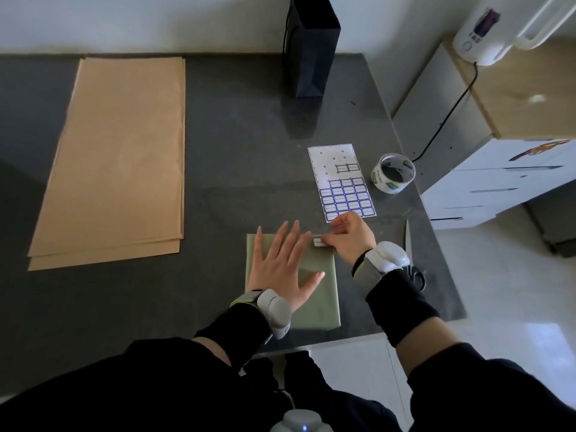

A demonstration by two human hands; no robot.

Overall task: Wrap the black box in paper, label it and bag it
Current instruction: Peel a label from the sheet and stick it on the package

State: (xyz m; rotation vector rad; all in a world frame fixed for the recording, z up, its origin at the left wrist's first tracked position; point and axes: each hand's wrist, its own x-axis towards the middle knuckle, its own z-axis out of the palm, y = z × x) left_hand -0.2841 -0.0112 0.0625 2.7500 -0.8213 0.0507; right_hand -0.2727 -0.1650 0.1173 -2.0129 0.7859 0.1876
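The box (318,302) lies wrapped in pale green paper near the table's front edge. My left hand (282,263) rests flat on top of it, fingers spread. My right hand (350,238) pinches a small white label (318,241) with a blue border at the box's far right corner; the label touches the paper. Just beyond lies the label sheet (341,182), partly used. A dark paper bag (310,48) stands upright at the back of the table.
A stack of brown paper sheets (115,163) covers the left of the dark table (237,151). A tape roll (393,173) sits right of the label sheet. Scissors (411,260) lie near the right edge, partly behind my right wrist. White drawers (498,185) stand beyond that edge.
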